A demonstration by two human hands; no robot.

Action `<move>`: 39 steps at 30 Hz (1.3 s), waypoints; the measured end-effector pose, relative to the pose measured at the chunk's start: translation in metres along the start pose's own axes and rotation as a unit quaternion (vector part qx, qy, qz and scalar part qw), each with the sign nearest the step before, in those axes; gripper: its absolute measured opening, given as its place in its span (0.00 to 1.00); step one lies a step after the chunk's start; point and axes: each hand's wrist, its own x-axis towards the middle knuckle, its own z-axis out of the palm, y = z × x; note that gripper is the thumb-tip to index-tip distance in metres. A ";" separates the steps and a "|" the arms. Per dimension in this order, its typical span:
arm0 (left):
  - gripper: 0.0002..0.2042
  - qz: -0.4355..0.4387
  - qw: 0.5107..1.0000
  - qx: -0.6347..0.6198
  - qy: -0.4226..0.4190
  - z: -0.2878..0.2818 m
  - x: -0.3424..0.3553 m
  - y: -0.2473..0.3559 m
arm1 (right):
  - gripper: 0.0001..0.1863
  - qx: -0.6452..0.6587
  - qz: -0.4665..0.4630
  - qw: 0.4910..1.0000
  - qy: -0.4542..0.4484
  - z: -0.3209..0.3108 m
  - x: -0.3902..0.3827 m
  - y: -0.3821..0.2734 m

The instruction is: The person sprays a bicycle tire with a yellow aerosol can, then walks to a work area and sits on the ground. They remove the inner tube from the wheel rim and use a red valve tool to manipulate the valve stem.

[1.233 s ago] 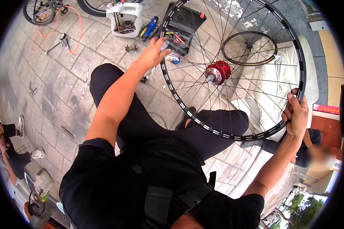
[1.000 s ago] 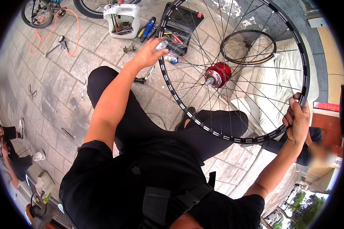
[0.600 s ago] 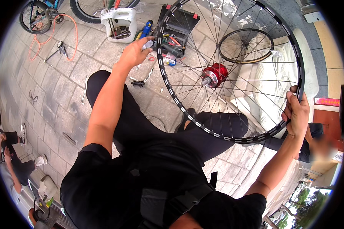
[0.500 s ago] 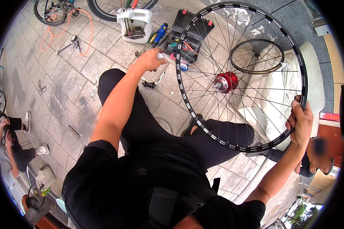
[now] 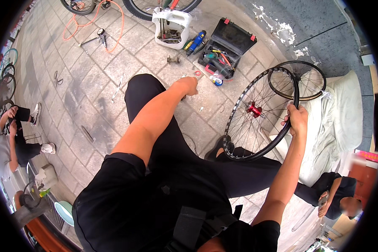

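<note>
My right hand [image 5: 297, 118] is closed on the black rim of a spoked bicycle wheel [image 5: 236, 112] with silver dashes and a red hub [image 5: 253, 109]; the wheel is tilted and low over my right leg. Away from the wheel, my left hand [image 5: 187, 86] reaches out past my left knee [image 5: 140, 86], fingers curled low over the paving, around something I cannot make out. A small red ring [image 5: 197, 73], a metal hub [image 5: 173, 59] and a round blue item [image 5: 217, 81] lie beyond it.
An open black toolbox [image 5: 234, 37], a white tool jug [image 5: 172, 16], blue-handled tools [image 5: 196, 42] and a pump with orange hose [image 5: 102, 38] are ahead. A second wheel [image 5: 318, 76] rests by a cream mattress [image 5: 340, 113]. People sit at left [image 5: 19, 138] and right [image 5: 338, 195].
The held wheel has come down and tilted, now appearing much smaller. My left hand has left the rim's side and moved lower and rightward in the picture. The view has shifted.
</note>
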 end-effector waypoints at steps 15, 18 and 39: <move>0.10 -0.078 0.995 -0.057 -0.028 0.037 0.065 -0.029 | 0.13 0.094 0.033 0.980 0.172 0.008 0.025 0.056; 0.16 -0.060 0.996 -0.063 0.004 0.040 0.069 -0.030 | 0.15 0.099 0.035 0.980 0.168 0.007 0.027 0.054; 0.12 -0.029 0.995 0.082 -0.042 0.044 0.065 -0.005 | 0.13 0.150 0.047 0.970 0.187 -0.009 0.013 0.077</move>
